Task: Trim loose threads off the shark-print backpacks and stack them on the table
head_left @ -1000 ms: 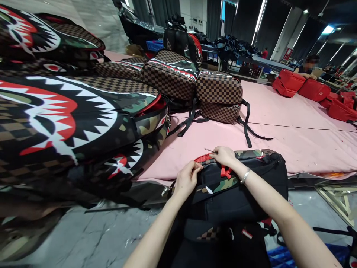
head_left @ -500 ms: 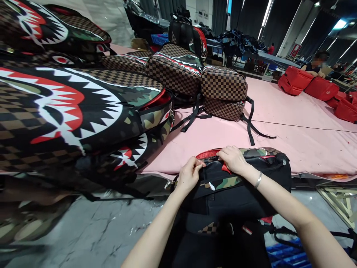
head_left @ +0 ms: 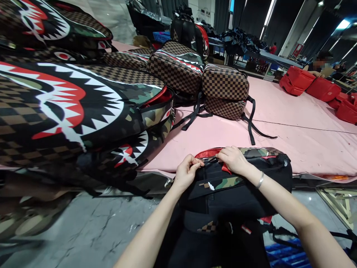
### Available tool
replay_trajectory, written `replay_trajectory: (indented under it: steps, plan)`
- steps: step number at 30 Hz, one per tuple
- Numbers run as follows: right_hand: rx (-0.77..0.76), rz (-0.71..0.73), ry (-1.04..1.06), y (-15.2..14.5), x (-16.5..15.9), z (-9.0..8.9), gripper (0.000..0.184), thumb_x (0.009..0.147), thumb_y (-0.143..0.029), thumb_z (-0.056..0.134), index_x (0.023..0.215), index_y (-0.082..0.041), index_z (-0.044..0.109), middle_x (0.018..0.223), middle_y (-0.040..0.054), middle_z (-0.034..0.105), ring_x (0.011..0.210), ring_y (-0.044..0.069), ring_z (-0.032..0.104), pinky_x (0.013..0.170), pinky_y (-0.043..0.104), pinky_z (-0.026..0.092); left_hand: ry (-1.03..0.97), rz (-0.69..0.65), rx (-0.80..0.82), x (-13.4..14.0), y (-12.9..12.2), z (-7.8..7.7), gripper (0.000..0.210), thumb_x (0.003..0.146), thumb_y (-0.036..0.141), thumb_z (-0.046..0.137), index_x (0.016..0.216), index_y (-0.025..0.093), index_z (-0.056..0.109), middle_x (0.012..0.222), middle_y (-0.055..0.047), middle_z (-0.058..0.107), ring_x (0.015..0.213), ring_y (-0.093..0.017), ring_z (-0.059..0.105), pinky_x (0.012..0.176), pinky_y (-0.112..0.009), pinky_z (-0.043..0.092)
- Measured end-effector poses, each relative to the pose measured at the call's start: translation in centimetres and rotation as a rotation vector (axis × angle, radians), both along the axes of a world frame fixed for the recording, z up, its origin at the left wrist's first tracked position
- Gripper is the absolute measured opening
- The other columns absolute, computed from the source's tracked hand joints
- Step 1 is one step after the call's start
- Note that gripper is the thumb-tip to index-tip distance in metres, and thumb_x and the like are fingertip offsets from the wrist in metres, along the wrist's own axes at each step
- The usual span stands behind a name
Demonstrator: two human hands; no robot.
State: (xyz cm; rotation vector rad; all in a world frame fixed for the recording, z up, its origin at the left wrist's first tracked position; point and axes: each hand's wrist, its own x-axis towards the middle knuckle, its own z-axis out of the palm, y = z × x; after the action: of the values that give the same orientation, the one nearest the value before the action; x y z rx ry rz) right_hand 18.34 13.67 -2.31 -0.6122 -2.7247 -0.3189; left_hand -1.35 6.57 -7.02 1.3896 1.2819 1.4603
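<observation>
A black backpack [head_left: 234,201] with camouflage and checkered trim leans over the front edge of the pink-covered table. Its top is partly open, showing red lining [head_left: 208,153]. My left hand [head_left: 188,173] is closed in a pinch at the left part of the opening, beside the zipper edge; whatever is between its fingertips is too small to make out. My right hand [head_left: 232,159], with a silver bracelet at the wrist, is closed over the opening's rim, gripping the backpack there. A bit of red fabric [head_left: 225,168] shows below its fingers.
Large shark-mouth backpacks [head_left: 106,104] are piled on the left. Checkered backpacks [head_left: 225,83] with dangling straps lie farther back on the pink table [head_left: 279,111]. Red bags [head_left: 297,80] sit at the far right near another person. Something blue and slatted [head_left: 287,253] is low at right.
My left hand has shifted slightly, its thumb and forefinger now pinched just left of the opening's edge. My right hand stays on the rim. The view has moved a little.
</observation>
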Motion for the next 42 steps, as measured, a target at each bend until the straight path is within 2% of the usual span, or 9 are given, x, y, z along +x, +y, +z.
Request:
replay_trajectory:
  steps: [9, 17, 21, 24, 26, 28, 30, 37, 42]
  plan:
    - [0.003, -0.016, -0.050, -0.4, -0.5, 0.2, 0.022, 0.093, -0.017, 0.039, 0.091, -0.016, 0.062, 0.080, 0.0058, 0.061, 0.077, 0.018, 0.047, 0.066, 0.030, 0.027, -0.059, 0.047, -0.011, 0.1, -0.1, 0.4, 0.014, 0.072, 0.020, 0.054, 0.063, 0.020, 0.042, 0.063, 0.000, 0.060, 0.065, -0.015, 0.058, 0.066, -0.030, 0.045]
    - [-0.118, -0.186, 0.101, -0.5, -0.1, 0.1, 0.020, 0.092, -0.026, 0.044, 0.095, -0.016, 0.061, 0.084, 0.0065, 0.061, 0.079, 0.018, 0.049, 0.068, 0.029, 0.031, -0.101, 0.297, -0.010, 0.2, 0.0, -0.5, 0.015, 0.079, 0.032, 0.051, 0.075, 0.020, 0.043, 0.076, -0.002, 0.063, 0.067, -0.013, 0.060, 0.067, -0.030, 0.048]
    - [-0.119, -0.172, 0.074, -0.8, -0.4, 0.1, 0.019, 0.092, -0.025, 0.044, 0.094, -0.017, 0.061, 0.085, 0.0067, 0.062, 0.080, 0.018, 0.050, 0.068, 0.028, 0.031, 0.034, 0.269, -0.058, -0.1, -0.6, 0.0, 0.016, 0.079, 0.034, 0.053, 0.072, 0.020, 0.048, 0.062, 0.002, 0.059, 0.057, -0.013, 0.056, 0.060, -0.026, 0.045]
    - [-0.108, -0.156, 0.040, -0.9, -0.8, 0.1, 0.019, 0.091, -0.024, 0.044, 0.092, -0.017, 0.061, 0.083, 0.0065, 0.061, 0.080, 0.018, 0.049, 0.068, 0.029, 0.030, 0.384, 0.246, -0.076, -0.3, -1.2, 0.5, 0.014, 0.078, 0.036, 0.054, 0.076, 0.022, 0.051, 0.057, 0.004, 0.053, 0.052, -0.014, 0.052, 0.056, -0.027, 0.041]
    - [-0.100, -0.150, 0.019, -0.9, -1.1, 0.0, 0.018, 0.091, -0.024, 0.044, 0.091, -0.017, 0.061, 0.081, 0.0062, 0.061, 0.079, 0.018, 0.049, 0.067, 0.029, 0.029, 0.630, 0.237, -0.034, -0.4, -1.2, 0.6, 0.015, 0.074, 0.035, 0.059, 0.080, 0.022, 0.053, 0.062, 0.002, 0.054, 0.059, -0.018, 0.055, 0.059, -0.029, 0.043]
    - [-0.090, -0.150, 0.000, -0.9, -1.3, 0.1, 0.017, 0.091, -0.023, 0.045, 0.091, -0.017, 0.061, 0.080, 0.0059, 0.060, 0.078, 0.018, 0.048, 0.066, 0.030, 0.028, 0.750, 0.240, 0.013, -0.4, -0.9, 0.4, 0.011, 0.072, 0.029, 0.060, 0.078, 0.022, 0.055, 0.068, -0.002, 0.057, 0.068, -0.021, 0.057, 0.063, -0.031, 0.044]
    - [-0.076, -0.150, -0.014, -0.9, -1.4, 0.1, 0.017, 0.091, -0.022, 0.044, 0.092, -0.018, 0.060, 0.079, 0.0055, 0.059, 0.077, 0.018, 0.047, 0.065, 0.030, 0.028, 0.788, 0.249, 0.029, -0.2, -0.7, 0.3, 0.003, 0.076, 0.024, 0.055, 0.074, 0.022, 0.055, 0.071, -0.004, 0.057, 0.069, -0.022, 0.056, 0.063, -0.032, 0.044]
    - [-0.053, -0.148, -0.044, -0.9, -1.4, -0.1, 0.015, 0.090, -0.021, 0.045, 0.094, -0.018, 0.059, 0.082, 0.0052, 0.059, 0.079, 0.018, 0.047, 0.068, 0.030, 0.029, 0.691, 0.332, 0.085, 0.8, -1.1, 0.2, 0.007, 0.079, 0.025, 0.049, 0.073, 0.022, 0.052, 0.084, -0.006, 0.058, 0.077, -0.020, 0.057, 0.066, -0.031, 0.046]
    - [-0.053, -0.149, -0.095, -1.0, -1.8, 0.4, 0.016, 0.091, -0.021, 0.044, 0.091, -0.018, 0.059, 0.080, 0.0055, 0.058, 0.078, 0.018, 0.048, 0.068, 0.030, 0.030, 0.670, 0.314, 0.082, 1.2, -0.8, -0.8, 0.006, 0.076, 0.017, 0.045, 0.073, 0.022, 0.045, 0.076, -0.005, 0.062, 0.072, -0.022, 0.059, 0.067, -0.034, 0.045]
